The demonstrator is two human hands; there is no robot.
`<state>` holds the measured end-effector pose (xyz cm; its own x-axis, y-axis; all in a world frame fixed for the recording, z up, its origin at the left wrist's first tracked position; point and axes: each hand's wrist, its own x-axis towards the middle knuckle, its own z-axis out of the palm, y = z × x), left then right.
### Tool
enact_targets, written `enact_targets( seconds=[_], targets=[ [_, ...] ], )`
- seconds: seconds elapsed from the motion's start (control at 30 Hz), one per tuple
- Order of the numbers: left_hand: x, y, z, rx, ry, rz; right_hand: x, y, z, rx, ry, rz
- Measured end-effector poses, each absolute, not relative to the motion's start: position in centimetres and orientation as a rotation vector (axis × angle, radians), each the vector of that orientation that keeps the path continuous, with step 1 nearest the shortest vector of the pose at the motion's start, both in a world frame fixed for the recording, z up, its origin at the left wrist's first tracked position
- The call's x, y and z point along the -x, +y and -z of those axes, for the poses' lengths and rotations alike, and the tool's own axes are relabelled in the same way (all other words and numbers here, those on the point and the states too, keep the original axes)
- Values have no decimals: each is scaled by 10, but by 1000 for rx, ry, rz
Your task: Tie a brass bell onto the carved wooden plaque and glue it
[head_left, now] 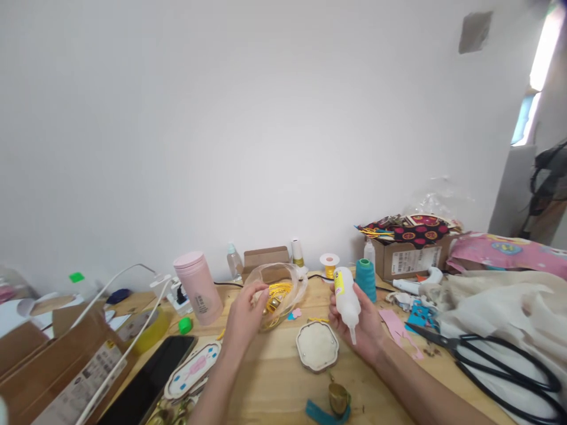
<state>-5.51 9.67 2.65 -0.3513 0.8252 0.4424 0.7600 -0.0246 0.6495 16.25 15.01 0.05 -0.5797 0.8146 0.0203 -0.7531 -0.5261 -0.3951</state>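
My right hand holds a white glue bottle with a yellow label, its nozzle pointing down toward a small white padded plaque on the wooden table. My left hand reaches into a clear plastic bag that holds yellow cord and gold pieces; its fingers touch the bag's edge.
A pink tumbler, a teal thread spool, a black phone, a painted plaque, cardboard boxes and large black scissors on white cloth surround the hands. A box of patterned fabric stands at the back right.
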Motion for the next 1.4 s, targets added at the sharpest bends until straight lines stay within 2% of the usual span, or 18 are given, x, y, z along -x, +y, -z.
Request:
enact_targets(
  seconds=[0.17, 0.53, 0.7, 0.9, 1.4],
  targets=[
    [79, 134, -27, -1756, 2209, -1119, -158, 152, 7, 204, -443, -2160],
    [82, 177, -14, -1897, 2277, -313, -152, 157, 17, 238, -390, -2198],
    [83, 188, -12, -1886, 2232, -74, -150, 156, 17, 302, -424, -2197],
    [83, 195, -12, -1904, 2180, 35, -149, 157, 17, 352, -499, -2172],
    [85, 197, -10, -1874, 2141, 27, -150, 156, 12, 387, -441, -2149]
  ],
)
